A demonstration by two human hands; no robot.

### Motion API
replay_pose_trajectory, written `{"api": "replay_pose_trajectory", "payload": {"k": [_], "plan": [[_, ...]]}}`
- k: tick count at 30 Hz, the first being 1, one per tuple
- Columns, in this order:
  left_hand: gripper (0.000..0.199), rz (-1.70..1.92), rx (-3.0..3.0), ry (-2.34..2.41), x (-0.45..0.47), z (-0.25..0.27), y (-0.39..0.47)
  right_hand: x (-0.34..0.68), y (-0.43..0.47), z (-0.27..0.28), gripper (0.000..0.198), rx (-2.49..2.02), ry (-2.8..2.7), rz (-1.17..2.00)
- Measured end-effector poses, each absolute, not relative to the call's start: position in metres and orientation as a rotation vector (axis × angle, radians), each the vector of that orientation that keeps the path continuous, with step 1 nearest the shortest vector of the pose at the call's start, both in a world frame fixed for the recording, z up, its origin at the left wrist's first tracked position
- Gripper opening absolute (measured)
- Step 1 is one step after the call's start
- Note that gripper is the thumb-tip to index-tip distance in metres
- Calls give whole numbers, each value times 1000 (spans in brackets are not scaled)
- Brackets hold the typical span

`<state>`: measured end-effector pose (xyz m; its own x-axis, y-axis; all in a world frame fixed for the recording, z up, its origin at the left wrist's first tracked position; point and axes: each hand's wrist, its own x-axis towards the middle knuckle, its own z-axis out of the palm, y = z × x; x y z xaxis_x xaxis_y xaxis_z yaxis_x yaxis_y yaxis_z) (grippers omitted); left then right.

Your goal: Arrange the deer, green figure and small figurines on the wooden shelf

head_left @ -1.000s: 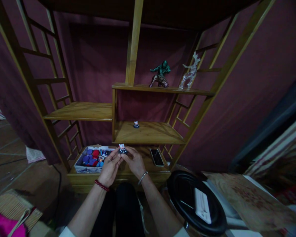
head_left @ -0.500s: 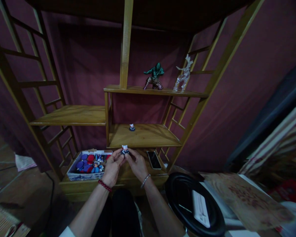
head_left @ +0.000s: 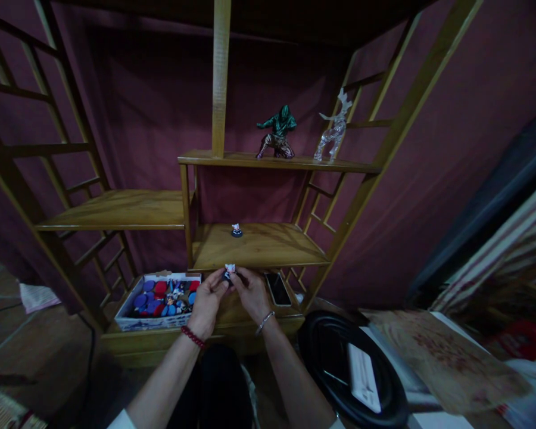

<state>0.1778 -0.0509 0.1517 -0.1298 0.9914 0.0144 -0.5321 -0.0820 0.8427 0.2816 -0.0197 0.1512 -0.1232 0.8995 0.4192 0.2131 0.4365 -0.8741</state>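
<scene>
A small white-headed figurine (head_left: 230,271) on a dark base is pinched between both hands, just in front of the middle shelf. My left hand (head_left: 209,302), with a red bead bracelet at its wrist, grips the figurine from the left. From the right, my right hand (head_left: 252,298) closes on it with thumb and fingers; a silver bracelet circles that wrist. A similar white figurine on a round dark base (head_left: 236,230) stands upright on the middle shelf (head_left: 268,247). Left of my left hand is an open box (head_left: 154,322) full of small red, blue and purple pieces.
A phone (head_left: 278,289) lies on the lowest board, right of my right hand. On the upper shelf stand a green crouching statue (head_left: 277,132) and a clear deer ornament (head_left: 333,128). A black round stool (head_left: 312,381) with a white object (head_left: 364,378) stands at lower right.
The held figurine has turned a little and shifted slightly right between my fingers. The camera view has moved slightly; the shelf items stay in place.
</scene>
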Motion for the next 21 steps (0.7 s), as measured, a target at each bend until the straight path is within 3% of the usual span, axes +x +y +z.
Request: {"api": "replay_pose_trajectory", "payload": {"k": [21], "plan": [[39, 1566, 818, 839, 183, 146, -41, 292, -21, 151, 30, -963, -1659, 764]]}}
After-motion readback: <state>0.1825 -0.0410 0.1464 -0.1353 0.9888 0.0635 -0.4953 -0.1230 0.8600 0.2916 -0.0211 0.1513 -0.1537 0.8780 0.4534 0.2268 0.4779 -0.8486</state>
